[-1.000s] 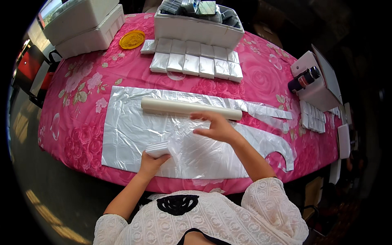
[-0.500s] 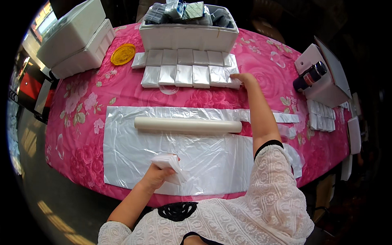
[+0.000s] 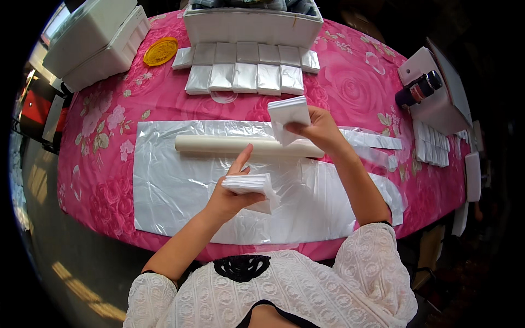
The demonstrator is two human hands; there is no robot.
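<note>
My left hand [image 3: 234, 197] grips a thick stack of folded white plastic sheets [image 3: 251, 185], its index finger stretched out toward the roller. Higher and to the right, my right hand [image 3: 319, 128] pinches another folded white packet [image 3: 289, 112] above the roller. Under both hands lies a large sheet of clear-white plastic film [image 3: 180, 202]. A long cream-coloured tube [image 3: 219, 144] rests across the film's far part. Two rows of silvery-white folded packets [image 3: 244, 77] lie beyond it, in front of a foam box.
The foam box [image 3: 251, 27] at the back holds dark wrapped items. Stacked foam boxes [image 3: 101, 49] and a yellow basket [image 3: 161, 52] stand far left. On the right are a dark flask [image 3: 418, 89], a white box [image 3: 443, 112] and small bundles [image 3: 431, 145]. Pink floral cloth [image 3: 98, 180] covers the table.
My right hand has picked up the packet from the right end of the near row and drawn it back toward me. My left hand has moved right and up with its stack.
</note>
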